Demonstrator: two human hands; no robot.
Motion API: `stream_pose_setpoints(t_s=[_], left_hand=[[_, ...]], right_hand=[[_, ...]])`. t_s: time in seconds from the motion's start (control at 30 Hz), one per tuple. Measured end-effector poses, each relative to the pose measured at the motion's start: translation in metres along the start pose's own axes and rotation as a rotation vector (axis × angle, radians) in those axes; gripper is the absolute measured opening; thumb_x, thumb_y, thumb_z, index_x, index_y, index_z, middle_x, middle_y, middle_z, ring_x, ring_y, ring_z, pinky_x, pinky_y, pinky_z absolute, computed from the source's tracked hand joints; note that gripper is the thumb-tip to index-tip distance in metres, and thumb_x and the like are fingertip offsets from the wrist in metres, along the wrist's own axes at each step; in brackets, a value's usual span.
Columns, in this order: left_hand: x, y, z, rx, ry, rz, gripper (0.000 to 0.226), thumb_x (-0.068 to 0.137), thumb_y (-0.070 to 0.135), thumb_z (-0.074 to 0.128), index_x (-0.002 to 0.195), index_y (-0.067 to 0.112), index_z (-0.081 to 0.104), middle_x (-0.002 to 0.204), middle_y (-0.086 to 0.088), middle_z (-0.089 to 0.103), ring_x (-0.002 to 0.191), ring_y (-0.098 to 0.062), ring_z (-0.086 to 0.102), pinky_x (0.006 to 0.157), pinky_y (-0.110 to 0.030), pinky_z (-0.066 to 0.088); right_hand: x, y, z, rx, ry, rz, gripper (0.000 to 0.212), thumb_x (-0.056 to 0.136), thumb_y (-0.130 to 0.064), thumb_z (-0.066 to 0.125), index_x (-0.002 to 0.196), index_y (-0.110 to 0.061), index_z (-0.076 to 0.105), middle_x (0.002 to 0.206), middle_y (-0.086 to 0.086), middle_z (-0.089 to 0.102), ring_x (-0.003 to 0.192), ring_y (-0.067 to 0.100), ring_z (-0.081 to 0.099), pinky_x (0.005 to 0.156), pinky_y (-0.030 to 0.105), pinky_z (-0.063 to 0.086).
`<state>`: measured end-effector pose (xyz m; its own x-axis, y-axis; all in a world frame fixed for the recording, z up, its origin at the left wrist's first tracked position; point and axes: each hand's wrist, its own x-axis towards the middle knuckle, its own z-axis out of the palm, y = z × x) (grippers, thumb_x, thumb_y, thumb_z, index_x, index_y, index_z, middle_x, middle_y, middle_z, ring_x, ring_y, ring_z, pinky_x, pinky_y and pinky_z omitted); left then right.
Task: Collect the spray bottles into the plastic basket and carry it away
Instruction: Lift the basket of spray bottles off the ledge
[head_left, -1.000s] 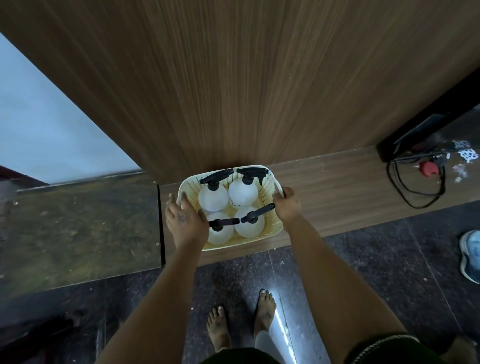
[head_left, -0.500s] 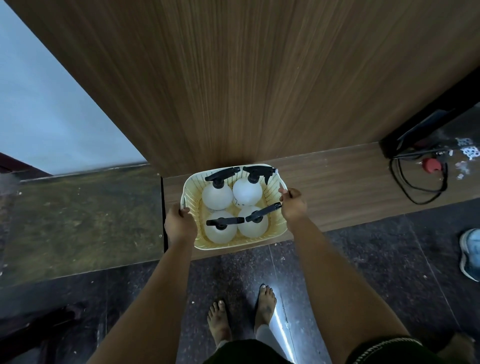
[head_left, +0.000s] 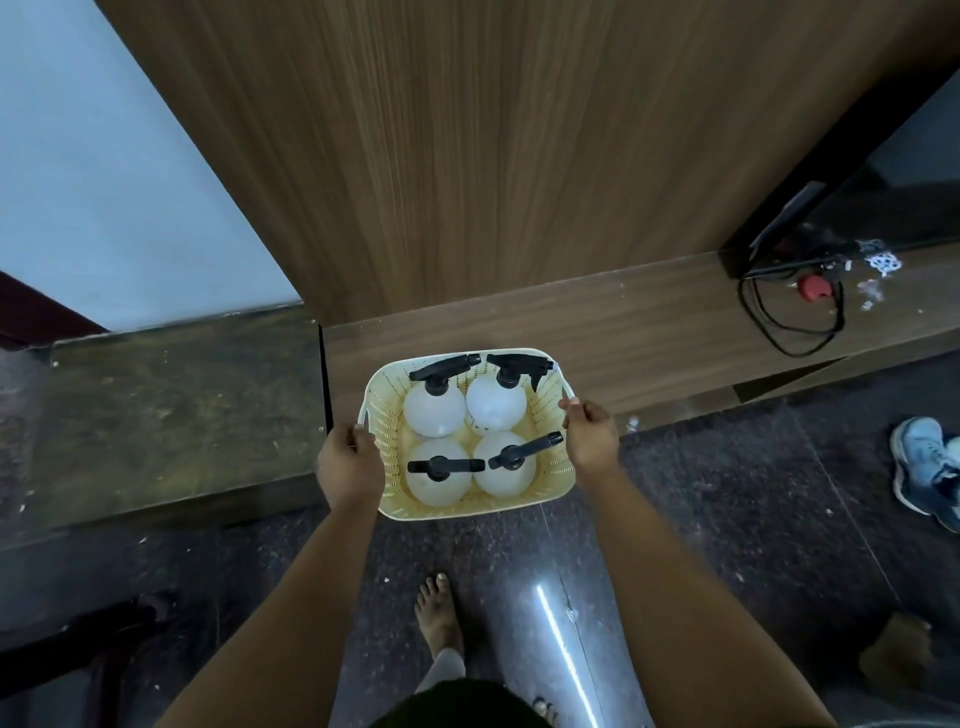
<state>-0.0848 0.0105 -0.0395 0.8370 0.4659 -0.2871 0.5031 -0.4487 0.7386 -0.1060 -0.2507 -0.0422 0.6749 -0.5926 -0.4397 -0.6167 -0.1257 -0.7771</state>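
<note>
The person stands barefoot at a low wooden ledge (head_left: 649, 322), holding a cream plastic basket (head_left: 550, 467) by both of its side handles. The left hand (head_left: 349, 465) grips the left handle, fingers curled round the rim, and the right hand (head_left: 589, 434) does the same on the right, its fingers hooked over the white handle edge. The basket's far part lies over the near edge of the ledge, while its near part hangs over the dark floor (head_left: 727, 519); whether it rests on the wood or is lifted off it, I cannot tell.

Four white round spray bottles stand upright in the basket in two rows. The far left bottle (head_left: 434, 413) and the far right bottle (head_left: 496, 405) have their black trigger heads lying along the far wall. The near left bottle (head_left: 439, 480) and the near right bottle (head_left: 504, 470) sit close to the person, triggers pointing sideways. All four are packed touching one another.

A tall wood panel (head_left: 467, 156) rises behind the ledge. On the ledge's right end lie a black cable (head_left: 779, 332) and a red plug (head_left: 813, 287). A blue shoe (head_left: 922, 467) sits on the floor at the far right, and one bare foot (head_left: 439, 608) shows below the basket.
</note>
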Motion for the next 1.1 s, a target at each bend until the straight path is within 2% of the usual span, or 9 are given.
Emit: stream_pose_setpoints(t_s=[0.3,0.47,0.57,0.73,0.87,0.93,1.0,1.07,1.1], left_hand=[[-0.117,-0.087,0.014,-0.01,0.013,-0.087,0.02,0.092,0.015,0.046,0.082,0.004,0.06,0.082,-0.017,0.067,0.08,-0.035,0.061,0.069,-0.038,0.045],[-0.141,-0.14,0.045,0.112,-0.107,-0.147,0.016,0.091,0.011,0.048,0.093,0.001,0.059,0.094,-0.021,0.065,0.088,-0.038,0.06,0.07,-0.036,0.039],[-0.132,-0.17,0.071,0.21,-0.187,-0.198,0.025,0.093,0.014,0.047,0.109,-0.004,0.056,0.112,-0.025,0.061,0.103,-0.042,0.057,0.076,-0.038,0.039],[-0.092,-0.203,0.125,0.249,-0.247,-0.248,0.036,0.095,0.019,0.043,0.125,0.0,0.049,0.128,-0.023,0.053,0.117,-0.042,0.051,0.095,-0.047,0.042],[-0.044,-0.221,0.175,0.265,-0.234,-0.23,0.042,0.093,0.011,0.042,0.133,-0.003,0.039,0.139,-0.026,0.042,0.127,-0.042,0.041,0.102,-0.046,0.036],[-0.02,-0.227,0.196,0.261,-0.226,-0.202,0.046,0.092,0.008,0.042,0.137,-0.003,0.035,0.143,-0.025,0.036,0.132,-0.042,0.036,0.105,-0.044,0.033],[0.008,-0.229,0.217,0.236,-0.196,-0.179,0.05,0.09,0.005,0.041,0.139,-0.003,0.032,0.144,-0.026,0.033,0.133,-0.043,0.035,0.106,-0.043,0.031],[0.037,-0.231,0.235,0.222,-0.169,-0.146,0.053,0.088,0.004,0.041,0.14,-0.004,0.03,0.144,-0.027,0.032,0.134,-0.044,0.033,0.108,-0.045,0.03],[0.054,-0.234,0.245,0.213,-0.154,-0.126,0.053,0.088,0.004,0.041,0.139,-0.005,0.03,0.144,-0.028,0.032,0.134,-0.045,0.032,0.108,-0.046,0.03]], right_hand=[[-0.049,0.102,-0.049,-0.045,-0.021,0.041,0.038,0.101,-0.029,0.038,0.099,-0.011,0.071,0.067,-0.004,0.055,0.075,0.021,0.054,0.072,0.029,0.039],[-0.045,0.165,-0.05,-0.075,-0.052,0.099,0.034,0.101,-0.026,0.037,0.102,-0.013,0.069,0.087,0.007,0.063,0.082,0.023,0.056,0.073,0.027,0.037],[-0.03,0.201,-0.035,-0.105,-0.068,0.147,0.033,0.101,-0.024,0.037,0.107,-0.012,0.067,0.087,0.007,0.063,0.083,0.024,0.058,0.074,0.03,0.04],[0.022,0.243,0.013,-0.094,-0.097,0.193,0.027,0.099,-0.013,0.039,0.084,-0.012,0.061,0.092,0.011,0.061,0.089,0.028,0.057,0.077,0.033,0.042],[0.074,0.259,0.06,-0.129,-0.085,0.122,0.03,0.1,-0.017,0.039,0.104,0.003,0.061,0.107,0.02,0.066,0.09,0.029,0.058,0.076,0.035,0.043],[0.102,0.27,0.084,-0.134,-0.066,0.099,0.031,0.1,-0.019,0.038,0.1,0.003,0.06,0.106,0.021,0.066,0.092,0.033,0.061,0.081,0.04,0.047],[0.127,0.271,0.103,-0.131,-0.071,0.084,0.02,0.098,-0.013,0.04,0.084,-0.006,0.053,0.094,0.016,0.066,0.084,0.028,0.06,0.075,0.028,0.048],[0.152,0.268,0.118,-0.151,-0.103,0.074,0.028,0.096,-0.009,0.043,0.07,-0.019,0.044,0.08,0.001,0.057,0.074,0.014,0.049,0.055,0.006,0.037],[0.165,0.265,0.125,-0.159,-0.128,0.062,0.033,0.096,-0.011,0.044,0.067,-0.026,0.04,0.08,-0.003,0.052,0.077,0.011,0.046,0.054,0.006,0.034]])
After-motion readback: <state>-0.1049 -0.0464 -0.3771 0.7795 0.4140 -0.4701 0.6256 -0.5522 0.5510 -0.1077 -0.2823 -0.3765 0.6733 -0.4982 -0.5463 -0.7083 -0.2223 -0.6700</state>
